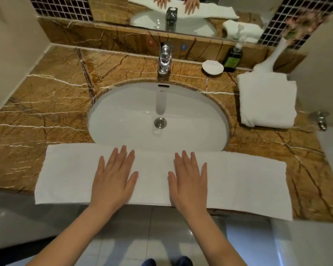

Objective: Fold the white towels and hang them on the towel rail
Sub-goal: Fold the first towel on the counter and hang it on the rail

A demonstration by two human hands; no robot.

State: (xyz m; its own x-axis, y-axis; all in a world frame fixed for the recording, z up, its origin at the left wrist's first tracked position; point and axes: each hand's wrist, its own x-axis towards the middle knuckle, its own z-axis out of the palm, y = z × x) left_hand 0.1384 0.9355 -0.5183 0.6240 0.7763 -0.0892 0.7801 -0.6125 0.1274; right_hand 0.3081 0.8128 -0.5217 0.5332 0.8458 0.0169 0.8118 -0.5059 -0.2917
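Note:
A long white towel [248, 181], folded into a narrow strip, lies flat along the front edge of the brown marble counter [46, 104], covering the near rim of the sink. My left hand [113, 175] rests palm down on the strip, left of its middle, fingers straight. My right hand [189, 177] lies flat beside it, just right of the middle. A second white towel [267, 100], folded into a thick bundle, sits on the counter at the right. No towel rail is in view.
The oval white sink [158, 116] with a chrome tap [164, 58] fills the counter's middle. Behind at the right stand a white soap dish [212, 67], a dark pump bottle [234, 57] and a white vase [271, 58]. A mirror runs along the back wall.

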